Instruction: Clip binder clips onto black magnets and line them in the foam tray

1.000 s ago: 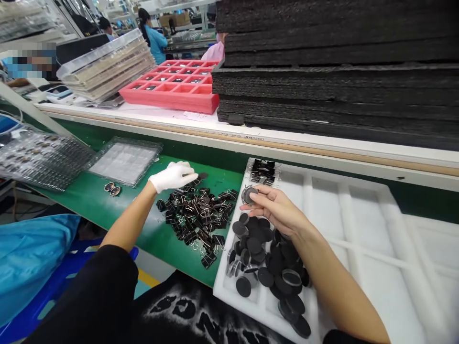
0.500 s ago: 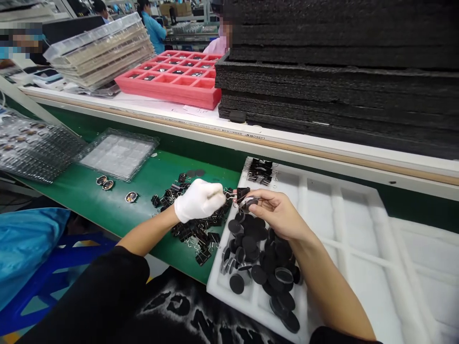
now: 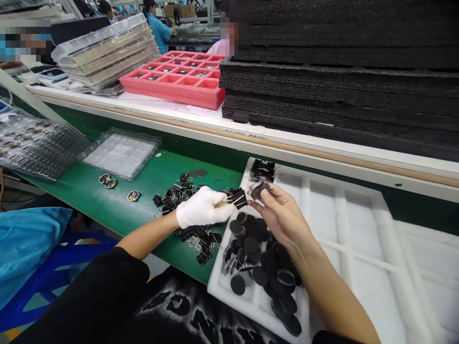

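My left hand, in a white glove, pinches a black binder clip by its wire handles, just above the pile of black binder clips on the green bench. My bare right hand holds a small round dark disc between thumb and fingertips, a little right of the clip and apart from it. Below both hands lies a heap of black round discs in the left compartment of a white foam tray.
More clipped parts sit at the tray's far left corner. Clear blister trays and three loose oval parts lie left on the bench. Behind, a shelf carries a red tray and stacked black foam. Other people work far back.
My left hand went from the far edge of the clip pile to beside my right hand, now holding a clip. My right hand lifted the disc slightly up and away from the clip.
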